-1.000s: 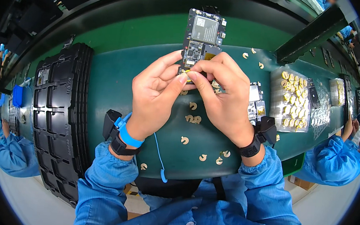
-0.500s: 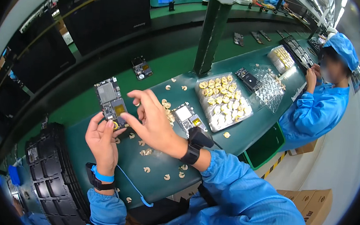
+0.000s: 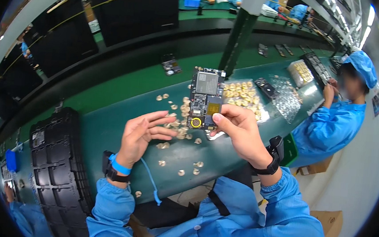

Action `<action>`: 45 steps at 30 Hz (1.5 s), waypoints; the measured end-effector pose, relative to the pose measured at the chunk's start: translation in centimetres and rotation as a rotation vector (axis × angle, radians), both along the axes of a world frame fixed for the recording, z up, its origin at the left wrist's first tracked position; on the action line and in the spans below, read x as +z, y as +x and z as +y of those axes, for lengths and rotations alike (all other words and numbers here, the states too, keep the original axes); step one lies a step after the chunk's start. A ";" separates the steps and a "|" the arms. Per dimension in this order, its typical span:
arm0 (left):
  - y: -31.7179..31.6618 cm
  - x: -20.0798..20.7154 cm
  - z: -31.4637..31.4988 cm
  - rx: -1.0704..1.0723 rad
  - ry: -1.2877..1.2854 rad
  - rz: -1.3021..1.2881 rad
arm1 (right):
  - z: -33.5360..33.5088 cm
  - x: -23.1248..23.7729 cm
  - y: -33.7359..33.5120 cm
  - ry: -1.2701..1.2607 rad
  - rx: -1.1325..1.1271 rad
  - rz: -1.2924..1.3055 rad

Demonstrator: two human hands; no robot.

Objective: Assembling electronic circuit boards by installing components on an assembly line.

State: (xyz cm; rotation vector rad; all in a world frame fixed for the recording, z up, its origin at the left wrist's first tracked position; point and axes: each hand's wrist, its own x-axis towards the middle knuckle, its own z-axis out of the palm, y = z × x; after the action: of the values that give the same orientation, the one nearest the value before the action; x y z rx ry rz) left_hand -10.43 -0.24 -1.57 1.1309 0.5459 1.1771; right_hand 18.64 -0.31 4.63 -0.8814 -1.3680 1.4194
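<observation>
The circuit board (image 3: pixel 206 101) at frame centre could twist loose, being pinched only near its lower-right corner by the right hand (image 3: pixel 244 132), the left hand (image 3: pixel 140 136) spread and apart.

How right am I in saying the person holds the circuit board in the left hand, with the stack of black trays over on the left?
Not quite: the head view shows the circuit board held in the right hand; the left hand is open, apart from it. The stack of black trays is indeed on the left.
</observation>
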 end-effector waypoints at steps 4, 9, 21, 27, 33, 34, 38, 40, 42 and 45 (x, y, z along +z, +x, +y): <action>0.2 -0.4 0.2 0.105 -0.051 0.110 | -0.9 1.7 4.4 0.053 -0.106 -0.066; 0.0 -1.2 0.7 0.241 -0.085 0.158 | 0.3 2.9 9.4 0.055 -0.224 -0.120; -0.1 -1.6 1.2 0.357 -0.139 0.234 | 9.1 -0.3 16.7 0.124 -0.408 -0.256; -0.1 -1.8 1.5 0.358 -0.149 0.219 | 23.2 -3.4 19.8 0.138 -0.520 -0.404; -0.5 -2.1 1.3 0.374 -0.143 0.243 | 34.6 -9.3 17.8 -0.041 -0.397 -0.448; -0.3 -2.0 1.5 0.361 -0.143 0.236 | 35.2 -10.0 18.6 0.013 -0.448 -0.617; -0.3 -2.0 1.3 0.348 -0.131 0.216 | 33.5 -9.0 19.0 0.391 -0.761 -0.941; -0.6 -2.1 1.0 0.365 -0.141 0.220 | 27.6 -3.9 16.1 0.640 -0.839 -0.883; -0.7 -2.1 1.0 0.383 -0.145 0.210 | 20.2 0.1 12.3 0.705 -0.846 -0.688; -0.5 -2.3 1.6 0.359 -0.116 0.213 | 10.8 2.7 4.6 0.774 -0.512 -0.696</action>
State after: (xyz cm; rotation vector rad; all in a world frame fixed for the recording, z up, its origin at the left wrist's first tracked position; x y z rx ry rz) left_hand -10.88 1.40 -3.84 1.0928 1.0005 1.3176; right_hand 23.22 10.46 7.37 -1.1065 -1.8209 0.1173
